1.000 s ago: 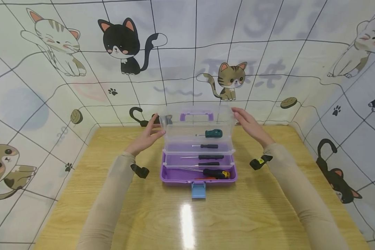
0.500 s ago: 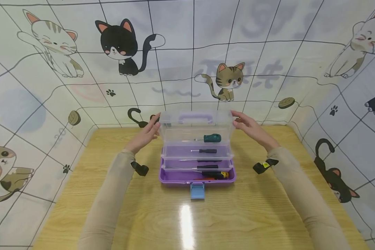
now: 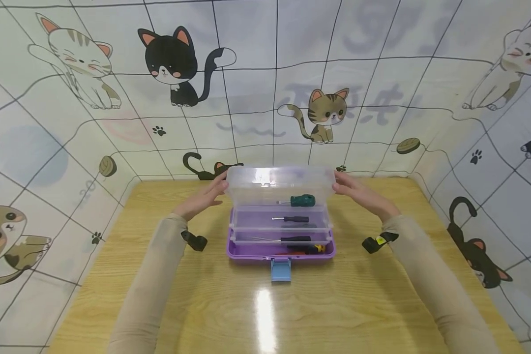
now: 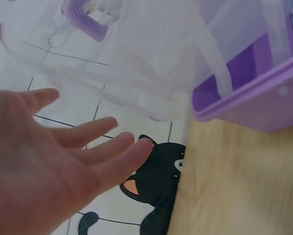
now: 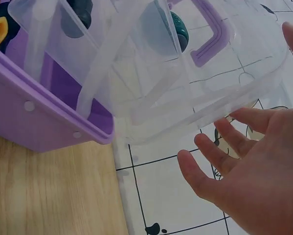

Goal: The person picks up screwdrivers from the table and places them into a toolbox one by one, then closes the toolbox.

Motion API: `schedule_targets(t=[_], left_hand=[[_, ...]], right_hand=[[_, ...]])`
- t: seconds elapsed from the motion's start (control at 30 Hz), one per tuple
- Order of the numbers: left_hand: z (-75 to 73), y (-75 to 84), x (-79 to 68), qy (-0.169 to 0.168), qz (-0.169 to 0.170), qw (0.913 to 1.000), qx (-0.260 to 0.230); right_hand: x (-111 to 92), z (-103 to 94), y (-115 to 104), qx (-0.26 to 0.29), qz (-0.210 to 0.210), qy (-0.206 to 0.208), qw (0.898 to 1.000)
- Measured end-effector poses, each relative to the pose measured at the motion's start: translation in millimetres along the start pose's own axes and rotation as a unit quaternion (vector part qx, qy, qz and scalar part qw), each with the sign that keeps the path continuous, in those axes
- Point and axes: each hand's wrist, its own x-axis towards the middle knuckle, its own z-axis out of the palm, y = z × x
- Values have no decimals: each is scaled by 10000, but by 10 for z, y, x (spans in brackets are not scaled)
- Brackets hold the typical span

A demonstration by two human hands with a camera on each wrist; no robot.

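Note:
A toolbox with a purple base stands open, its clear lid tilted up at the back over stepped clear trays. My left hand is at the lid's left end, fingers extended and spread in the left wrist view. At the right end is my right hand, its fingers likewise stretched toward the lid's edge. A green-handled screwdriver lies in the top tray, with a small black screwdriver below it. Another black-handled screwdriver lies lower, and a black-and-yellow handle shows in the base.
A blue latch hangs down from the box's front edge. The box sits on a wooden table, against a backdrop printed with cats and grid lines. The lid's purple handle shows in the right wrist view.
The lid has swung forward and down, with both hands moving along at its ends. The trays have lowered over the base, and the lid's handle has gone from sight in the head view.

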Motion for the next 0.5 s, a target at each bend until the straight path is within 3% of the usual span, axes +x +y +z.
schedule_targets(t=[0.1, 0.3, 0.5], left_hand=[[17, -30, -28, -191, -90, 9997, -145], [40, -101, -83, -357, 130, 9988, -302], [73, -186, -139, -503, 232, 9982, 237]], right_hand=[[-26, 12, 50, 34, -114, -95, 9999], [-86, 46, 82, 88, -428, -294, 9986], [-139, 108, 141, 235, -692, -578, 9956]])
